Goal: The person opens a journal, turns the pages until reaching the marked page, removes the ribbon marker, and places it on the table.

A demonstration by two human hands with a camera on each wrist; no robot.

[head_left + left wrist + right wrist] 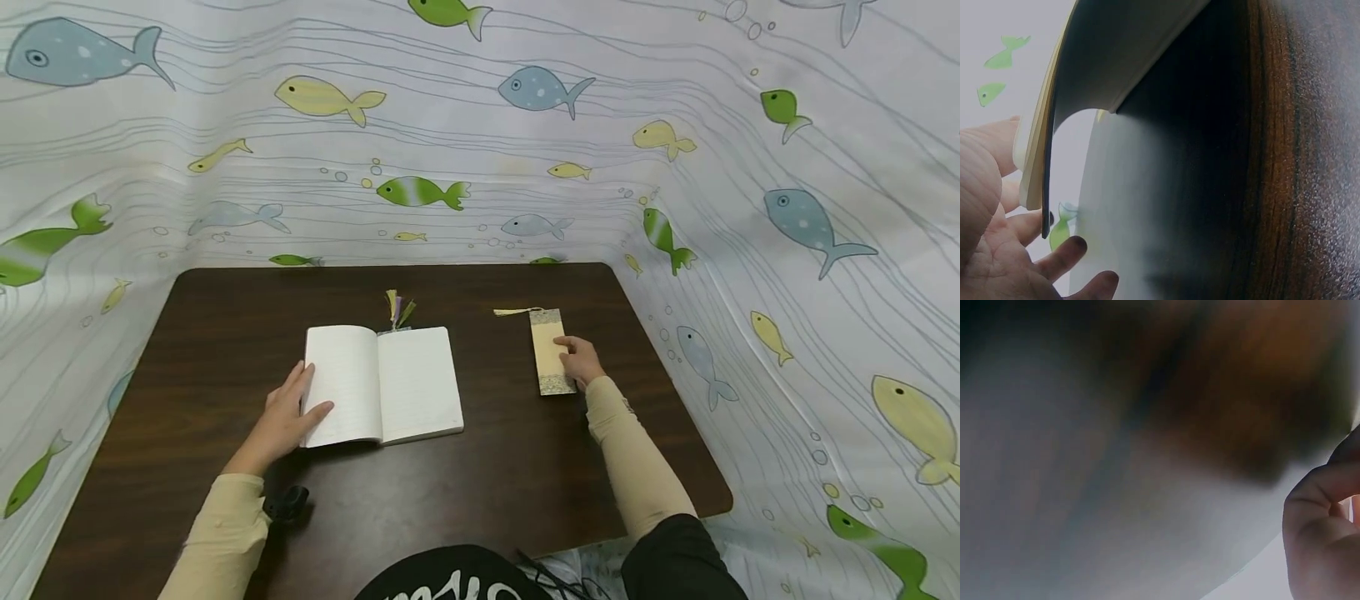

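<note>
An open notebook (420, 379) with blank lined pages lies left of the table's middle. My left hand (281, 421) grips its left edge, thumb over the page. In the left wrist view, the notebook's dark cover (1116, 50) arches above the table, with fingers (1063, 259) spread beneath its edge. To the right, a pale yellow bookmark (548, 354) with patterned ends and a yellow tassel (513, 312) is pinched at its right edge by my right hand (583, 360). The right wrist view catches the curled right hand (1322, 531) only at its border; the bookmark is hidden there.
Several coloured tassels (397, 310) stick out beyond the notebook's top edge. The dark wooden table (487, 492) is bordered by a fish-print curtain (465, 133) at the back and sides. A black wrist device (287, 504) sits by the left sleeve, and cables (558, 581) hang at the front edge.
</note>
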